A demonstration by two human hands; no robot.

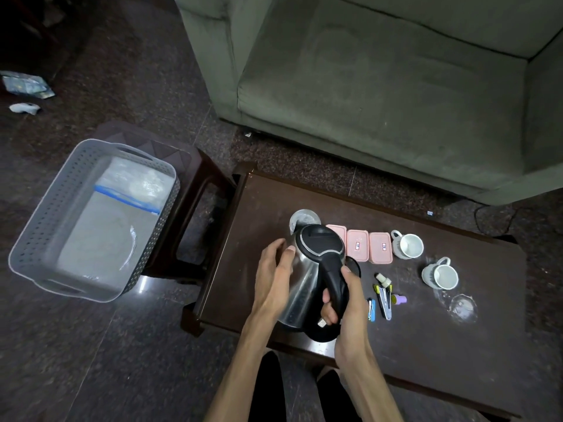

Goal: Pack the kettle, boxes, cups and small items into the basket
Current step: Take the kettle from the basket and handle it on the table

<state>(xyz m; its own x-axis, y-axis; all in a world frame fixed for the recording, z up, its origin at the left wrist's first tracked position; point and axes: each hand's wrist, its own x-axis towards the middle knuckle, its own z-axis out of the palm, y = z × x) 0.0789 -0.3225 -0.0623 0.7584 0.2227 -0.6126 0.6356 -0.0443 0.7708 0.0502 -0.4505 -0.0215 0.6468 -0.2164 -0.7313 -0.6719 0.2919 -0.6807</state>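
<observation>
A steel kettle (307, 269) with a black lid and handle is tilted above the dark low table (426, 324). My right hand (344, 303) grips its black handle. My left hand (275, 272) presses flat against the kettle's steel side. Three pink boxes (368, 246) lie in a row behind the kettle. Two white cups (408, 245) (441, 274) stand to the right. Small items (384, 296), among them a clipper, a small bottle and a purple cap, lie beside the kettle. The grey perforated basket (39, 226) stands on a stool at the left with a clear zip bag (134, 187) inside.
A round glass lid or dish (304, 219) lies behind the kettle. A black kettle base (323, 332) sits under it. A brown stool (195, 190) carries the basket. A green sofa (380, 86) stands beyond the table. Wrappers (26, 85) lie on the floor far left.
</observation>
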